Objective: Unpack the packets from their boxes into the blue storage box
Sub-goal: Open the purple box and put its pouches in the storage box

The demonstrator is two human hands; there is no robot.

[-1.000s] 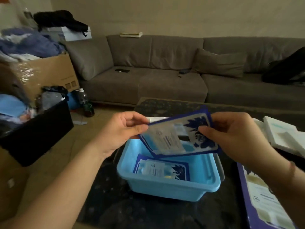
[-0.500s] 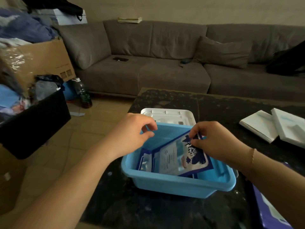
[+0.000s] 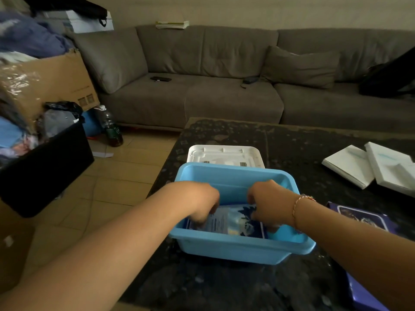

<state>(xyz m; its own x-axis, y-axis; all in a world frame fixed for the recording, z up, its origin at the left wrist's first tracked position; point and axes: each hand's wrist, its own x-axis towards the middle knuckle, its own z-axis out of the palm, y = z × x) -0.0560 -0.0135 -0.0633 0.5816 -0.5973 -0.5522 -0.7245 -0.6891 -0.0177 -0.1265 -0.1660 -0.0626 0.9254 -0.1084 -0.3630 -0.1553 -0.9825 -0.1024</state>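
The blue storage box (image 3: 233,176) stands on the dark table in front of me. Inside it lies a blue-and-white packet (image 3: 231,222), low against the near wall. My left hand (image 3: 201,204) reaches down into the box and its curled fingers grip the packet's left edge. My right hand (image 3: 268,203), with a thin bracelet at the wrist, holds the packet's right side the same way. Both sets of fingertips are partly hidden behind the packet and the box wall. A purple packet box (image 3: 368,217) lies to the right, partly under my right forearm.
A white lid (image 3: 224,153) lies just behind the blue box. Two white boxes (image 3: 370,167) rest at the table's right. The grey sofa (image 3: 224,95) runs along the back. A black bin (image 3: 45,167), a cardboard box and a bottle (image 3: 111,129) stand on the floor left.
Both hands have lowered the packet from above the blue box down into it, onto the packet lying there. The view has tilted down and closer.
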